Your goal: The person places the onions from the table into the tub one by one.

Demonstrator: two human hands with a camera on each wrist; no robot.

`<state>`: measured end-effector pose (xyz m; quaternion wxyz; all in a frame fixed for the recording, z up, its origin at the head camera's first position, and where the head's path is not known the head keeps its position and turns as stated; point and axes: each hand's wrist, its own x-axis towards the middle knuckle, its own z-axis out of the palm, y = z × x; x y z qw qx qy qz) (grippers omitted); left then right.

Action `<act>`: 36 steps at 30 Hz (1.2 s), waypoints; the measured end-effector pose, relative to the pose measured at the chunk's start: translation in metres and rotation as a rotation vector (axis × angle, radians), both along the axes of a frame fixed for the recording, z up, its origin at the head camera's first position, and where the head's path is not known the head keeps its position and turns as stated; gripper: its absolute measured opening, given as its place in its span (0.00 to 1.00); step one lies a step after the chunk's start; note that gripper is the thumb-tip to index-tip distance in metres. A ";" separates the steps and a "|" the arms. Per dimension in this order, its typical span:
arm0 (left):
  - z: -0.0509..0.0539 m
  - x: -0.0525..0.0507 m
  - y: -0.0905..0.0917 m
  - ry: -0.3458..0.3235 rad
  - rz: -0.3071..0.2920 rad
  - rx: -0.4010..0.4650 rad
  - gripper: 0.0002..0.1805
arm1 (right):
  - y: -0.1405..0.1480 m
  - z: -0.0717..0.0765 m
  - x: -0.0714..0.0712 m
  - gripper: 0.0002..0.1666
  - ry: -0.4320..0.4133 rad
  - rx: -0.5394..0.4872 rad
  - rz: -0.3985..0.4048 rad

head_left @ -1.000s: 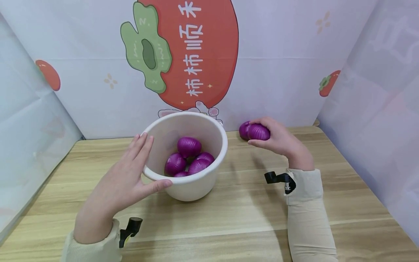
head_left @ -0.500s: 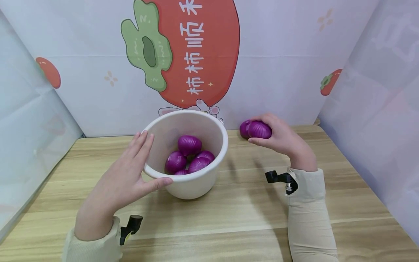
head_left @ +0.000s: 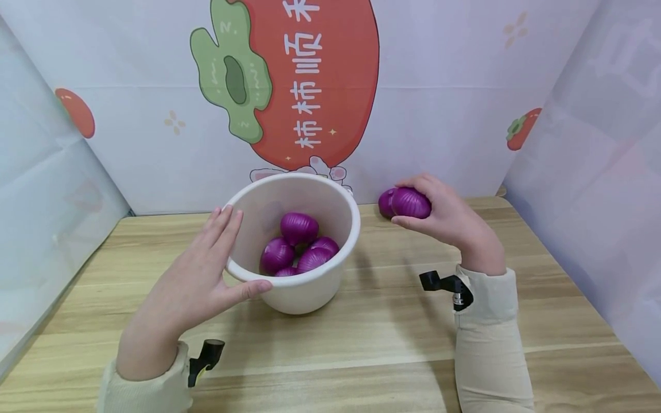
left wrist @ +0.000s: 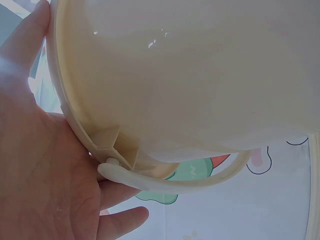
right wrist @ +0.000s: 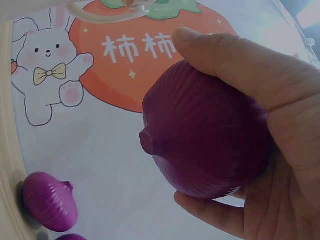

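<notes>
My right hand grips a purple onion between thumb and fingers, near the back wall. The right wrist view shows this held onion up close, its stem end pointing left. Just behind it in the head view is another purple onion, partly covered. In the right wrist view, one onion rests at lower left and part of another shows at the bottom edge. My left hand rests against the rim of a white bucket, fingers fairly straight. Several purple onions lie inside the bucket.
A wood-grain table carries the bucket. White printed sheets enclose it at the back and both sides. The bucket's handle hangs along its far side in the left wrist view. Black camera mounts sit on both wrists.
My right hand has moved slightly up and right with its onion, a little away from the onion behind. The left hand and bucket stay in place; the view has tipped slightly.
</notes>
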<state>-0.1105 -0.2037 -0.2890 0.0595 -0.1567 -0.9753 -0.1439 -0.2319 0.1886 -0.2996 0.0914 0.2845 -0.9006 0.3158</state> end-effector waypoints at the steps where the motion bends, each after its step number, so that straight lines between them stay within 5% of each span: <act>1: 0.000 0.000 0.000 -0.001 0.001 -0.001 0.63 | 0.000 0.000 0.000 0.33 0.001 0.002 -0.004; 36: -0.001 0.000 -0.001 0.025 -0.016 0.003 0.62 | -0.012 0.019 0.023 0.34 0.184 -0.042 0.019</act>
